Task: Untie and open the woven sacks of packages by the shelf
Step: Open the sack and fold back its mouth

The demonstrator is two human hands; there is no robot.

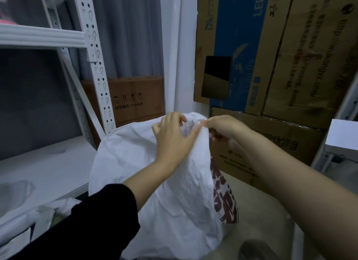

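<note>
A tall white woven sack (pixel 164 192) stands on the floor beside the white metal shelf (pixel 48 37); red print shows on its right side. Its top is gathered into a bunched neck (pixel 190 122). My left hand (pixel 173 137) lies against the left of the neck, fingers curled over the gathered cloth. My right hand (pixel 222 129) pinches the neck from the right, thumb and fingers closed on the fabric. The tie itself is hidden between my fingers.
Stacked cardboard boxes (pixel 271 66) rise right behind the sack, one printed blue. A brown box (pixel 135 99) stands behind the shelf post. Another white sack (pixel 23 226) lies at the lower left under the shelf board. A dark round object (pixel 257 250) sits on the floor.
</note>
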